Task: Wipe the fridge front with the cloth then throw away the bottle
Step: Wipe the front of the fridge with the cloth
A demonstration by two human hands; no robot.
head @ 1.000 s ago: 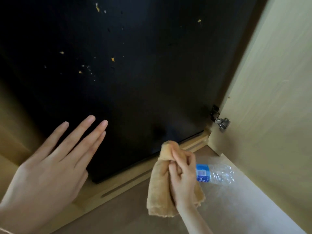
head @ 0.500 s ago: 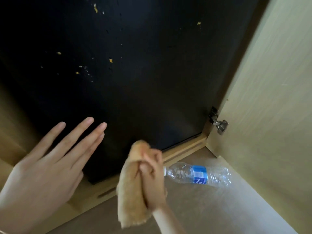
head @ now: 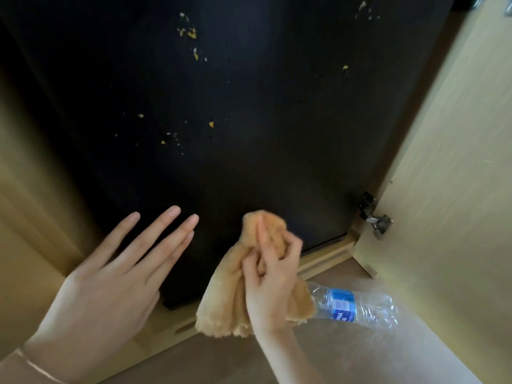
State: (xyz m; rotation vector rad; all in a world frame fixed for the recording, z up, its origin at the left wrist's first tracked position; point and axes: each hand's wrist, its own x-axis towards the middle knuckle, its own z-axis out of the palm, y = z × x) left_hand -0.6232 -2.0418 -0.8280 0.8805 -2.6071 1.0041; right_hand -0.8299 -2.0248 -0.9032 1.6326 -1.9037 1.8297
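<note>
The right hand's (head: 273, 284) grip is closed tight round one tan cloth (head: 221, 300): the fingers curl into its bunched upper part, the thumb lies across the folds, and the loose end hangs below the palm with a frayed edge. The top of the bunch sits in front of the lower part of the black fridge front (head: 249, 120), but whether it presses on the surface cannot be told. The left hand (head: 110, 286) has no grip on anything: its four fingers are straight and a little spread, the palm faces the fridge near the door's lower left corner, and contact with the door is unclear. A thin band (head: 36, 367) shows at that wrist. One clear plastic bottle (head: 357, 303) with a blue label (head: 342, 304) lies on its side on the floor (head: 360, 356), just right of the cloth, its neck end hidden behind the hanging cloth and its base pointing to the open cabinet door (head: 457, 162). It lies close to the wooden sill (head: 327, 259) under the fridge. Yellow specks (head: 191, 33) dot the fridge front in three loose groups (upper middle, upper right and middle left), too small to count singly. One metal hinge (head: 376, 220) shows plainly on the pale door at the right, near its lower corner. In all — two hands, one cloth, one bottle.
</note>
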